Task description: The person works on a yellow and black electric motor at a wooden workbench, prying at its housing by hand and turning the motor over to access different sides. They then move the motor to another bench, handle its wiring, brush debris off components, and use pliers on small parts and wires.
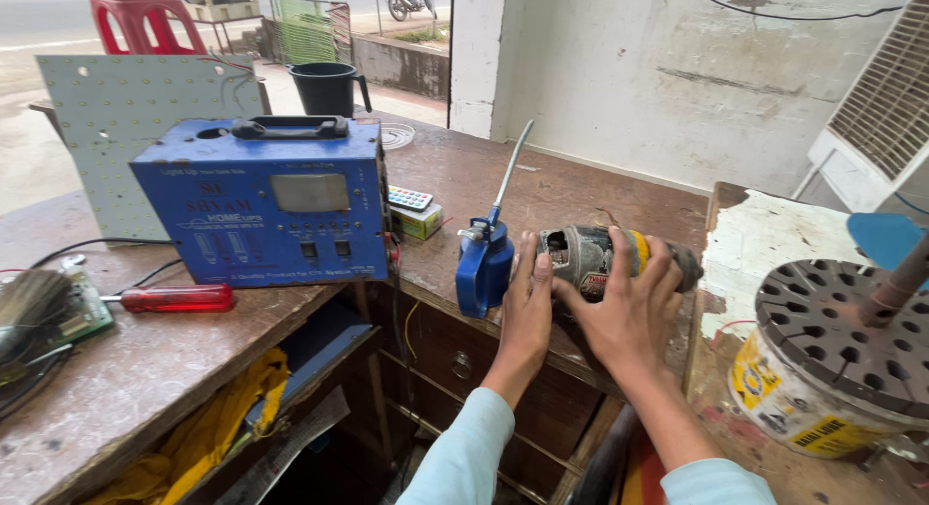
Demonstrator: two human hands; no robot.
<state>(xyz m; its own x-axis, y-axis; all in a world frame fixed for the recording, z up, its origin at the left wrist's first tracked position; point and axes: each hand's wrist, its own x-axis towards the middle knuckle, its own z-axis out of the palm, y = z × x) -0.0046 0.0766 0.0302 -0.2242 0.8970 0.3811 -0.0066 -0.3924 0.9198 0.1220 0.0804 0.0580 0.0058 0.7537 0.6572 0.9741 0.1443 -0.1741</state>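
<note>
A worn grey power tool (581, 256) with a yellow band lies on its side at the front edge of the brown wooden bench (542, 191). My right hand (629, 307) is wrapped over the tool's body from the front. My left hand (527, 307) rests with fingers together against the tool's left end. Just to the left of that hand stands a blue oil can (484, 263) with a long thin spout pointing up and to the right.
A blue metal box (266, 205) with a black handle sits left on the bench, a red-handled screwdriver (174, 298) before it. A remote on a small box (414, 210), a black bucket (327, 87), a circuit board (73, 311) and a round perforated motor (842, 345) at right surround the spot.
</note>
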